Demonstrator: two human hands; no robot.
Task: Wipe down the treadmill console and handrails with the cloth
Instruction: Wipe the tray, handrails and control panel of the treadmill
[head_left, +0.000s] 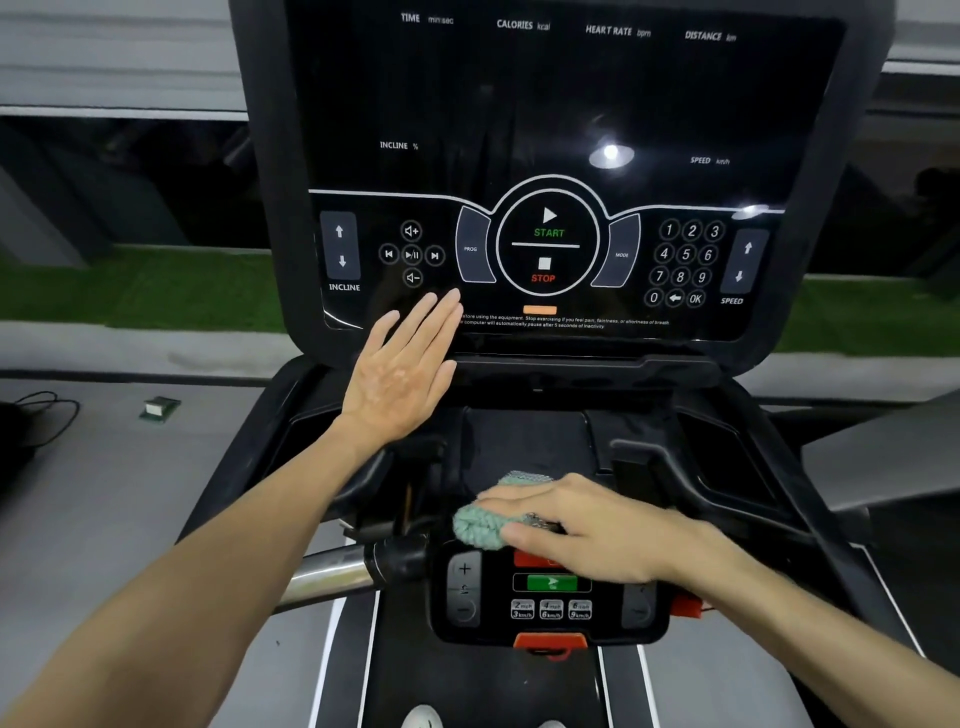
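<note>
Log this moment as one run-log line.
left hand: open, flat at lower edge of glossy black treadmill console | right hand: pressing pale green knitted cloth at top edge of small black button panel

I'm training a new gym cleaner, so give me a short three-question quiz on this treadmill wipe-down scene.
1. True or false: the left hand is open and holds nothing.
2. The cloth sits: A) on the handrail, B) at the top edge of the lower button panel, C) on the floor.
3. Fill in: the green word on the console is ___.
Key: 1 true; 2 B; 3 START.
</note>
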